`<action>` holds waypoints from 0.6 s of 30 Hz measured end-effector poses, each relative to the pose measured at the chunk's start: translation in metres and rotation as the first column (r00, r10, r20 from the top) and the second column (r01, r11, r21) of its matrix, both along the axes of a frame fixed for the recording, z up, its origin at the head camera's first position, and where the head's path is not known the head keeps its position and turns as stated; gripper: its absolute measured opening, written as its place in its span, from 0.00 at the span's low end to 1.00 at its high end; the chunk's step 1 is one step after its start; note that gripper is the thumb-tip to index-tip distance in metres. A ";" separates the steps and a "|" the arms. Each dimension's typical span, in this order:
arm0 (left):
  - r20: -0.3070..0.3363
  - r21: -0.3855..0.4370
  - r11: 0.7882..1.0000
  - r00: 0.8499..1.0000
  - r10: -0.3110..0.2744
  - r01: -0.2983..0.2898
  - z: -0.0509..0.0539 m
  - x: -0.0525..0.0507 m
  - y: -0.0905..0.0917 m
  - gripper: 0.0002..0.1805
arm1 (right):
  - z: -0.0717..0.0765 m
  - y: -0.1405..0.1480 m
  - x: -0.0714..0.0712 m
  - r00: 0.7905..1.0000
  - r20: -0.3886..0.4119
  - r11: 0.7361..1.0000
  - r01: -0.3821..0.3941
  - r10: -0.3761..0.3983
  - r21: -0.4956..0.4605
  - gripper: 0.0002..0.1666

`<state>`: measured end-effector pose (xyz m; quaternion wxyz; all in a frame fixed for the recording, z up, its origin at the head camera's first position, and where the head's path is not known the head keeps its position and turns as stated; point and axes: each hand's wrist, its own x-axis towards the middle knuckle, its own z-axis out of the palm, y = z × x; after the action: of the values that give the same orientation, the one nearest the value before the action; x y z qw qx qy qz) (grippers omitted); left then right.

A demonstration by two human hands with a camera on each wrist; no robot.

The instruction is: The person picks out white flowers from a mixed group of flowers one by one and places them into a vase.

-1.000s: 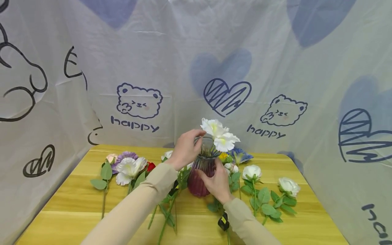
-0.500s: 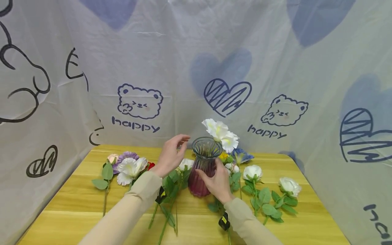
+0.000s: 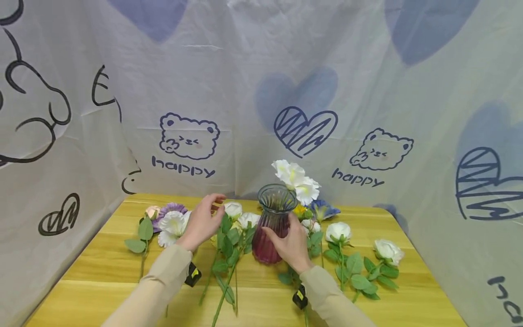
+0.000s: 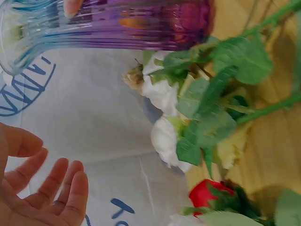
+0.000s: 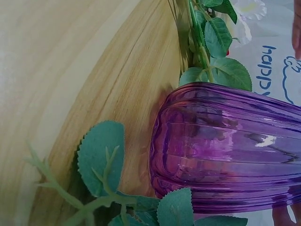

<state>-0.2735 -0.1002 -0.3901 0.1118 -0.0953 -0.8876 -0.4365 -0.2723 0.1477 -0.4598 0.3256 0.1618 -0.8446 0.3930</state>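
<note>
A ribbed glass vase (image 3: 267,243), clear-blue at the flared rim and purple-pink below, stands upright on the table. My right hand (image 3: 292,245) grips its side, thumb in front and fingers round the right. White ruffled flowers (image 3: 297,181) lean out over the rim at the right; their stem is hard to make out through the glass. My left hand (image 3: 204,222) hovers left of the vase, above the flowers. In the left wrist view that hand (image 4: 44,186) has loosely bent fingers and holds nothing.
White roses (image 3: 247,220) with leafy stems lie left of the vase. A red flower (image 4: 207,195) is near them. Peach, purple and white blooms (image 3: 171,227) lie farther left. More white roses (image 3: 338,231) and a blue flower (image 3: 323,210) lie right. A printed cloth (image 3: 245,91) hangs behind.
My left hand has come off the vase rim and moved left and down over the flowers. The right hand keeps its grip, and the vase stays put.
</note>
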 end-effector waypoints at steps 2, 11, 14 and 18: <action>0.015 -0.011 1.000 1.000 0.016 -0.016 -0.005 0.002 -0.006 0.17 | -0.002 0.000 -0.001 1.000 -0.002 1.000 -0.001 0.001 0.000 0.30; 0.140 -0.130 0.990 0.989 -0.038 0.056 -0.026 0.014 -0.019 0.15 | -0.004 0.002 -0.003 1.000 -0.015 1.000 0.010 -0.010 0.002 0.31; 0.180 -0.168 0.984 0.983 -0.034 0.065 -0.033 0.020 -0.020 0.14 | -0.004 0.001 -0.002 1.000 -0.013 1.000 0.001 -0.001 0.004 0.31; 0.257 -0.198 0.978 0.966 -0.007 0.060 -0.041 0.024 -0.022 0.12 | -0.004 0.000 -0.002 1.000 -0.020 1.000 -0.002 0.002 0.003 0.31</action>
<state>-0.2491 -0.1224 -0.4314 -0.0212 -0.0643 -0.9330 -0.3535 -0.2746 0.1478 -0.4640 0.3333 0.1668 -0.8418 0.3905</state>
